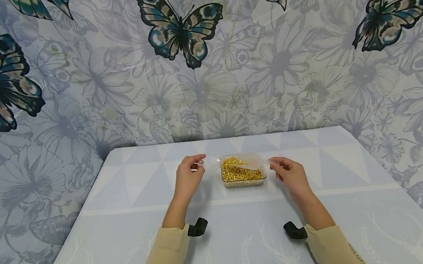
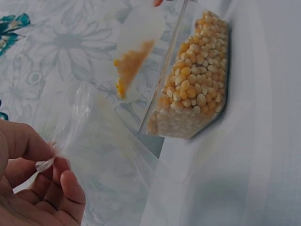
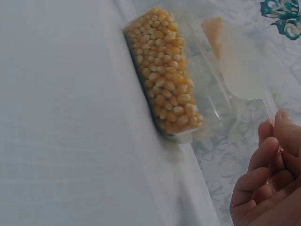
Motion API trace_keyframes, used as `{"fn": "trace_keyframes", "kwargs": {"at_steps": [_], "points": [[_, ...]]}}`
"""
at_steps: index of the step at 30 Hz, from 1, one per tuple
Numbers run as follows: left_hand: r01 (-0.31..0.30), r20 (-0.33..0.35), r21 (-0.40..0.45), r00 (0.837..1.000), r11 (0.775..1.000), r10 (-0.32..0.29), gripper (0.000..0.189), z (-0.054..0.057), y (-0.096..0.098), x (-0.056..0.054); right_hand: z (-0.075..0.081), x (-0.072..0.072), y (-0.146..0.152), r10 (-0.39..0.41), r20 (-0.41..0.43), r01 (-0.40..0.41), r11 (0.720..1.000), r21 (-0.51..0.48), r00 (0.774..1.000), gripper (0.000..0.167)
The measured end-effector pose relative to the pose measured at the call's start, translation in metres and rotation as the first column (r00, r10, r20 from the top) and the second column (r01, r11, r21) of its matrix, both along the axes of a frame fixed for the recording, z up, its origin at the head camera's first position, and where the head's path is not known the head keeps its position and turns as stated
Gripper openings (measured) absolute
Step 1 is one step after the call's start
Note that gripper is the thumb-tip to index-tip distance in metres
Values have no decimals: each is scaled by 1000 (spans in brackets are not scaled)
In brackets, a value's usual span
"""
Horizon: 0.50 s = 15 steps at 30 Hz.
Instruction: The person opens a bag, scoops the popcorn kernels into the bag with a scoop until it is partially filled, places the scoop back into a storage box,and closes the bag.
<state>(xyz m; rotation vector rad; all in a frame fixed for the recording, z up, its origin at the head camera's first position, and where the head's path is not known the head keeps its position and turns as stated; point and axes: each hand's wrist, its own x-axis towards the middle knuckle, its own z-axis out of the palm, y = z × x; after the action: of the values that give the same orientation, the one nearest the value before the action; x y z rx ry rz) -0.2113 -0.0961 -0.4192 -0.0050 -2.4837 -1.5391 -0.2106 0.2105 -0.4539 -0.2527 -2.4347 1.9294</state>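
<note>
Pinched by the left hand [image 1: 189, 177] is a thin, clear plastic bag [image 2: 108, 155], at nine o'clock of the clear, rectangular container [image 1: 244, 181] holding yellow corn kernels [image 1: 233, 172]. At three o'clock, the right hand [image 1: 291, 175] grips the handle of a translucent white, plastic-looking spoon [image 3: 242, 70]; its loaded bowl hangs over the container, tip toward nine o'clock. Handling this load well, I judge, calls for a level bowl, small slow movements and the bag held close to the container, so strays fall back inside.
</note>
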Motion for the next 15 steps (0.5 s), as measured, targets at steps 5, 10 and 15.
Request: {"fn": "trace_keyframes", "kwargs": {"at_steps": [5, 10, 15], "points": [[-8, 7, 1, 1000, 1000, 8, 38, 0, 1, 0, 5, 0, 5, -5, -20, 4, 1000, -18, 1000, 33], [1, -16, -6, 1000, 1000, -1, 38, -1, 2, 0, 9, 0, 7, -4, -35, 4, 1000, -19, 999, 32], [20, -31, -2, 999, 1000, -20, 39, -1, 3, 1, 14, 2, 7, -4, -71, 2, 1000, -24, 998, 34]]}}
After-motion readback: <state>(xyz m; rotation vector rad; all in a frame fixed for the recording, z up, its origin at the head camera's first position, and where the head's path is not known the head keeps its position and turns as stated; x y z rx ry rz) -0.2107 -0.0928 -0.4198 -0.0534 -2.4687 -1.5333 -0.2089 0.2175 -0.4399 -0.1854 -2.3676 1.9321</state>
